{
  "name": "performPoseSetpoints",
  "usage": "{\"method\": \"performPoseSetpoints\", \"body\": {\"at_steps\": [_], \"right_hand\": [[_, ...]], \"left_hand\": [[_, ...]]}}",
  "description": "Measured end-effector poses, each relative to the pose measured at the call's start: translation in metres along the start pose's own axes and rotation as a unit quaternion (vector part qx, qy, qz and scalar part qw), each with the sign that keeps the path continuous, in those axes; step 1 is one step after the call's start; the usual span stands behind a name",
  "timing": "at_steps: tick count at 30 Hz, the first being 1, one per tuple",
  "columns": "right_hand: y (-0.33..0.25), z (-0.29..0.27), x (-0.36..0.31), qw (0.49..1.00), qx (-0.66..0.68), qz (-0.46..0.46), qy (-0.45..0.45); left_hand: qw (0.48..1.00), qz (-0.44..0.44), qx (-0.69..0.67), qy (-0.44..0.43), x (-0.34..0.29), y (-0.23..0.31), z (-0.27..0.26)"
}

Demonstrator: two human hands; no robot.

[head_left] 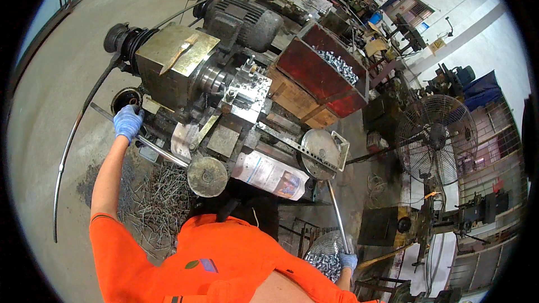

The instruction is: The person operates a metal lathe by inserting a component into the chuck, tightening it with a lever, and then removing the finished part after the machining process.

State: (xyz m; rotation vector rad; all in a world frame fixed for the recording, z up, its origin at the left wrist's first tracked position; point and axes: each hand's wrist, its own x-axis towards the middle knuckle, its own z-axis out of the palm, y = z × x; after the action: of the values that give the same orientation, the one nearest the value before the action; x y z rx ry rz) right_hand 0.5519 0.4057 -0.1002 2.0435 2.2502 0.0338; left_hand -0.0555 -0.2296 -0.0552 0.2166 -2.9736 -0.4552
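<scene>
My left hand (128, 122), in a blue glove, is at the near rim of a round dark cup (127, 99) on the left of a small lathe. Its fingers are curled, and what they hold, if anything, is hidden. Low on the right, my blue-gloved right hand (348, 261) is closed round the lower end of a long metal lever (337, 211). This lever runs up to a round metal disc (320, 148). Between my hands stands the lathe, with its shiny chuck (212, 78) and metal tool block (250, 96). A brush (179, 55) lies on its headstock cover (154, 50).
A red bin (314, 70) holds small metal parts; a basket (325, 252) of similar parts sits below my right hand. Metal rods (160, 196) lie heaped on the floor at left. A large fan (437, 137) stands right; a motor (242, 21) is behind the headstock.
</scene>
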Motion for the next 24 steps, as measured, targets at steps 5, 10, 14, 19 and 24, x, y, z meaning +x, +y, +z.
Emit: {"method": "performPoseSetpoints", "body": {"at_steps": [5, 10, 14, 19, 24], "right_hand": [[0.0, 0.0, 0.0, 0.999, -0.022, 0.028, -0.02], [0.001, 0.001, -0.001, 1.0, 0.008, 0.017, -0.018], [0.0, 0.001, -0.006, 1.0, 0.0, 0.026, -0.006], [-0.005, -0.006, -0.01, 0.998, -0.001, 0.048, -0.029], [-0.001, -0.003, -0.01, 0.999, -0.006, 0.033, -0.038]], "left_hand": [[1.0, -0.01, 0.027, 0.008, 0.003, -0.005, 0.005], [1.0, 0.001, 0.013, 0.02, 0.005, -0.009, 0.011], [1.0, 0.001, 0.004, 0.02, 0.004, -0.006, 0.009], [0.999, -0.001, -0.001, 0.039, 0.002, -0.006, 0.007], [0.997, 0.007, -0.044, 0.06, 0.004, -0.01, 0.012]]}}
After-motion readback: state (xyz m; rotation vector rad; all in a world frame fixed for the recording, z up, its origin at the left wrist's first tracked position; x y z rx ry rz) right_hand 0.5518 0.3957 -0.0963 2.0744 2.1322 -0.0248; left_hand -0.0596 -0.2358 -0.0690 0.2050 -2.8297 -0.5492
